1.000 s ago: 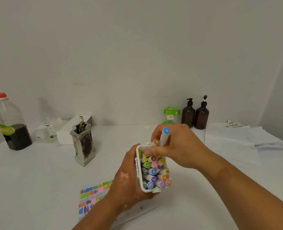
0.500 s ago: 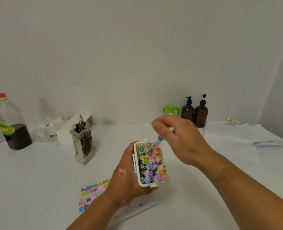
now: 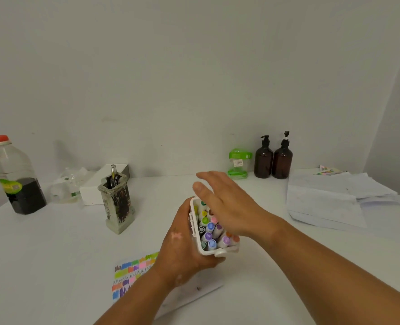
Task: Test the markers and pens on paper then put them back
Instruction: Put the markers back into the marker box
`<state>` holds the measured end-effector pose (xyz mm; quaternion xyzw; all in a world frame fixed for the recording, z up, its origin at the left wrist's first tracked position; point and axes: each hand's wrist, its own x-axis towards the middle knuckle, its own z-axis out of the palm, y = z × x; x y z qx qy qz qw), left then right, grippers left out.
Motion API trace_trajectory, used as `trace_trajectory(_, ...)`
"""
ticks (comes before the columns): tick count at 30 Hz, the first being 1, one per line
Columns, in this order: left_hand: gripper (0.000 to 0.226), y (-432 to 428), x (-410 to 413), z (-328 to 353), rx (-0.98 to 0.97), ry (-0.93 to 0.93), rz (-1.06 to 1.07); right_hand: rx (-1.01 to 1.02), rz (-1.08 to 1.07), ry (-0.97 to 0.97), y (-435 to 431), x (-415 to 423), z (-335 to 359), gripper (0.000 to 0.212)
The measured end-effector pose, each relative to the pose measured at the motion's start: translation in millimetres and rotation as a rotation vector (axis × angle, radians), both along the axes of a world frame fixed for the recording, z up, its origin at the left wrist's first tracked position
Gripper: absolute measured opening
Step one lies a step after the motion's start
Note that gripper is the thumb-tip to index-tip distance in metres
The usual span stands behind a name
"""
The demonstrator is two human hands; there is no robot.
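Observation:
My left hand point(image 3: 182, 249) grips a white plastic marker case point(image 3: 195, 233) from the left and below, holding it above the table. Several markers point(image 3: 209, 231) with coloured caps stand packed in it. Above the case's far part hovers my right hand point(image 3: 227, 205), flat, fingers straight, covering some caps; whether it touches them I cannot tell. Under my left forearm lies a sheet of paper point(image 3: 135, 275) with rows of coloured test strokes. A patterned pen holder point(image 3: 118, 205) with dark pens stands to the left.
A bottle of dark liquid point(image 3: 16, 179) with a red cap stands far left, beside crumpled plastic point(image 3: 65, 188) and a white box point(image 3: 95, 188). At the back are a green-lidded jar point(image 3: 238, 164) and two brown pump bottles point(image 3: 274, 158). Loose white papers point(image 3: 335, 195) lie right.
My right hand pushed the blue-capped marker down into the case, let go of it, and now lies flat over the caps. The case stays in my left hand.

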<state>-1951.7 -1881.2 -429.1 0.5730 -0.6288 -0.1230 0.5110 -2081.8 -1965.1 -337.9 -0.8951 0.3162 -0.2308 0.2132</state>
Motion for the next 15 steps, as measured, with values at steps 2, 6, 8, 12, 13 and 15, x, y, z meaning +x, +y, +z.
trace_trajectory(2, 0.106, -1.8, -2.1, 4.3, -0.006, 0.002, 0.005, -0.095, 0.02, 0.076, 6.9, -7.5, -5.2, 0.078)
trace_trajectory(6, 0.114, -7.1, -8.4, 10.7, 0.032, 0.009, -0.013, -0.215, -0.049, 0.265, 10.8, -6.8, -22.1, 0.07)
trace_trajectory(8, 0.106, -10.5, -2.5, 15.9, 0.084, 0.076, -0.017, -0.172, -0.096, -0.033, 3.9, -6.7, -14.2, 0.065)
trace_trajectory(12, 0.105, -26.3, 27.8, 36.3, 0.201, 0.275, 0.001, 0.2, -0.255, -0.578, -12.3, -17.7, -9.6, 0.038)
trace_trajectory(13, 0.107, -32.5, 40.1, 41.0, 0.233, 0.337, 0.015, 0.268, -0.291, -0.578, -14.8, -20.8, -15.1, 0.032)
trace_trajectory(15, 0.105, -44.0, 67.0, 50.2, 0.287, 0.416, 0.05, 0.33, -0.333, -0.451, -16.6, -28.3, -34.8, 0.03)
